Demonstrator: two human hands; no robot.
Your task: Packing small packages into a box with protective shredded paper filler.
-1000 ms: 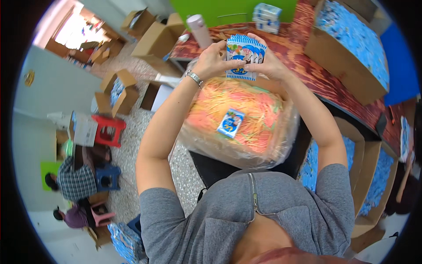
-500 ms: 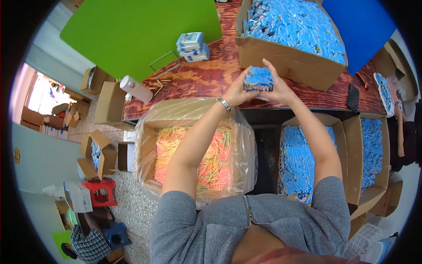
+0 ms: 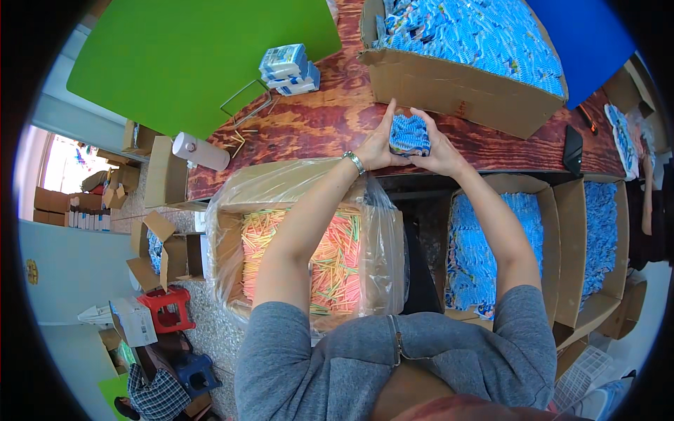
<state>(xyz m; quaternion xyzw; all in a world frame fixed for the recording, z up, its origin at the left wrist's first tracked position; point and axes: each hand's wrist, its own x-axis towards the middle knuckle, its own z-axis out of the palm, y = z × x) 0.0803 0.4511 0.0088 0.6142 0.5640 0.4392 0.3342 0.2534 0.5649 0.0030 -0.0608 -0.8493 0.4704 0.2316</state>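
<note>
Between both hands I hold a small stack of blue-and-white striped packets (image 3: 409,133) above the front edge of the wooden table (image 3: 316,116). My left hand (image 3: 377,146), with a metal watch on its wrist, presses the stack's left side. My right hand (image 3: 442,151) closes round its right side, thumbs low and fingers pointing away from me. Just beyond the hands stands a large cardboard box (image 3: 449,88) heaped with similar blue packets (image 3: 470,35). Under my left forearm is a plastic-lined box (image 3: 382,274) of thin pink, yellow and green sticks (image 3: 337,259).
Two more cardboard boxes of blue packets (image 3: 470,245) stand below the table at right. On the table are banded blue-and-white bundles (image 3: 284,63), a bent metal wire stand (image 3: 246,102), a pink bottle (image 3: 201,151) and a black phone (image 3: 573,149). Other people sit at lower left and far right.
The stack stays between my hands; my left fingers have straightened upward along its side. The whole view has shifted slightly.
</note>
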